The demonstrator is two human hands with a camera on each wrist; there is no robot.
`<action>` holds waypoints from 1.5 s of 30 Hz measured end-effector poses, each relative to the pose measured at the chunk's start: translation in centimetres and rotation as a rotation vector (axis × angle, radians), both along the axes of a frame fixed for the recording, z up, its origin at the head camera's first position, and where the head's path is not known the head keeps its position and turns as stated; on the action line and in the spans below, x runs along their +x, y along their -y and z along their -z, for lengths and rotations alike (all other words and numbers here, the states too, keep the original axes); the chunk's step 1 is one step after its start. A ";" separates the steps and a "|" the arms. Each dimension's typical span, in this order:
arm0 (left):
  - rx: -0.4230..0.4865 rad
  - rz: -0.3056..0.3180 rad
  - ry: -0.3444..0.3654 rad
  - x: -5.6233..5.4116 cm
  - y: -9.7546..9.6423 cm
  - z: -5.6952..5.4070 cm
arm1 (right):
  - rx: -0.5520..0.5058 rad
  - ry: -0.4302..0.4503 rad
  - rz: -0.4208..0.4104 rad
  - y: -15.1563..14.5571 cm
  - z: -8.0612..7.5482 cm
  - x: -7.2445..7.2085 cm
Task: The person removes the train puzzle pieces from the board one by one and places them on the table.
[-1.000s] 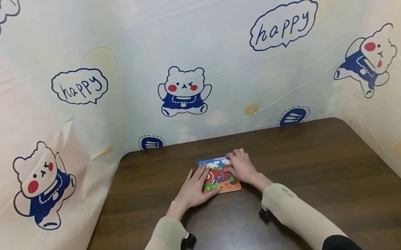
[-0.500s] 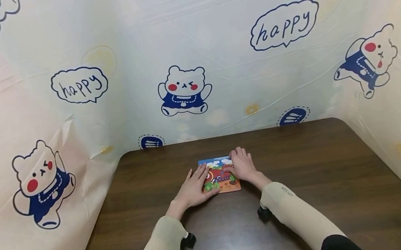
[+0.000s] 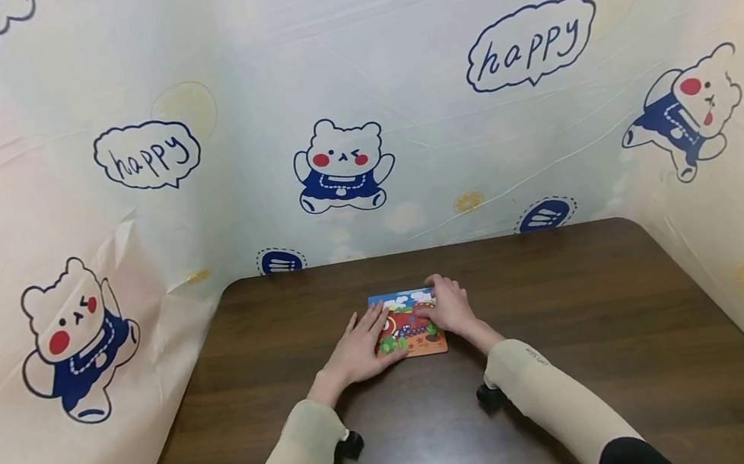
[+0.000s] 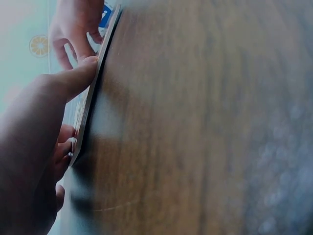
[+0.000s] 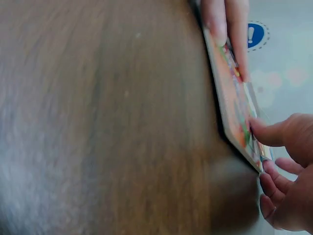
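Observation:
A thin square puzzle board (image 3: 419, 346) with a bright picture in blue, red, green and orange lies flat on the table in the head view. My left hand (image 3: 357, 352) rests on its left side with fingers spread, the thumb near the front edge. My right hand (image 3: 452, 307) holds the right side, thumb on the picture and fingers bent at the edge. In the right wrist view, the right thumb (image 5: 269, 133) presses the face of the board (image 5: 226, 93), with fingertips at its corner. Whether a loose piece is pinched there cannot be told.
The brown wooden table (image 3: 564, 348) has rounded far corners. A pale cloth (image 3: 426, 103) printed with bears and "happy" bubbles hangs behind it and along both sides. Black wrist cameras (image 3: 350, 446) sit under both forearms.
My right hand has shifted slightly right along the board's edge, and its fingers have bent a little more. The left hand and the board stay almost in place.

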State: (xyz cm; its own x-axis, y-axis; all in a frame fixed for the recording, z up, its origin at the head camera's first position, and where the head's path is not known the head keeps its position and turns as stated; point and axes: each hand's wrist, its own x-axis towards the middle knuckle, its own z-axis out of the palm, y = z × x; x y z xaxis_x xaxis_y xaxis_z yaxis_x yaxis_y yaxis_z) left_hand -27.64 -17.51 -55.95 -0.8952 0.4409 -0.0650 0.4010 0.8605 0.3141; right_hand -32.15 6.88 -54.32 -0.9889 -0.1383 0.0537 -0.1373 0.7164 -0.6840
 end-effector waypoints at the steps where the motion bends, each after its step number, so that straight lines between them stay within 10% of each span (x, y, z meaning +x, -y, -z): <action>1: 0.002 0.001 0.000 0.0 0.0 0.0 | -0.030 0.007 0.014 -0.1 0.0 0.0; 15: 0.013 -0.004 0.014 0.1 0.0 0.0 | -0.375 0.188 0.058 -2.2 -0.9 -0.2; 45: 0.006 -0.009 0.016 -0.1 0.0 0.1 | -0.367 0.152 -0.046 -2.9 -0.3 -0.6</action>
